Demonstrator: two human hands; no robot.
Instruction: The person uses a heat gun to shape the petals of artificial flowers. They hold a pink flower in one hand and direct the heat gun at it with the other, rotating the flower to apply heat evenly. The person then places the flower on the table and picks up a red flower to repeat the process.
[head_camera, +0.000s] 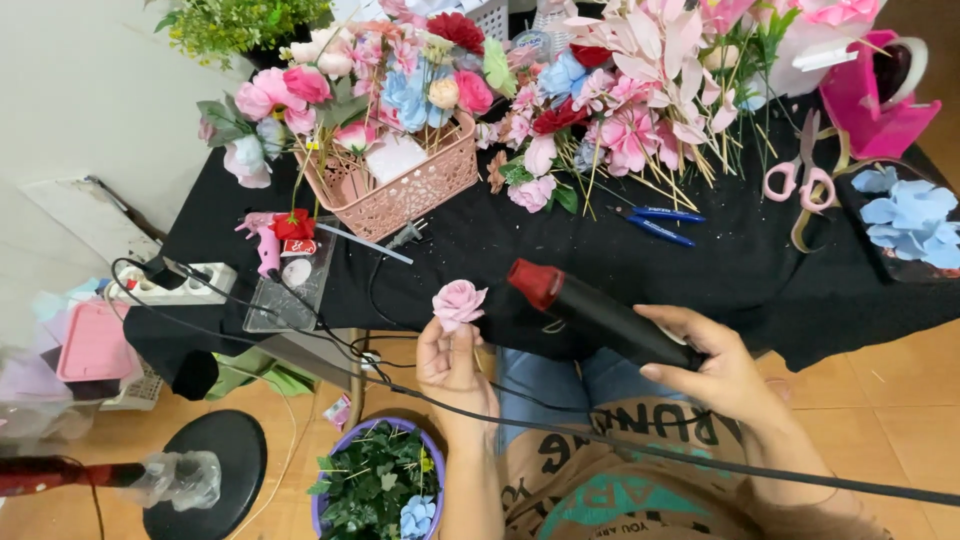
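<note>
From the head camera I saw my left hand (452, 362) closed around the stem of a small pink rose (459, 301), holding it upright just in front of the black table (480, 250). My right hand (715, 372) gripped a black heat gun (600, 312), its red nozzle pointing at the rose, close beside it. A pink basket (400, 185) of flowers stood behind.

The pink flower's (459, 302) stem is hidden inside the left hand (452, 368). The right hand (718, 372) covers the rear of the black heat tool (596, 310). The blue paper flowers (908, 218) and the black cord (700, 460) run off the right edge.
</note>
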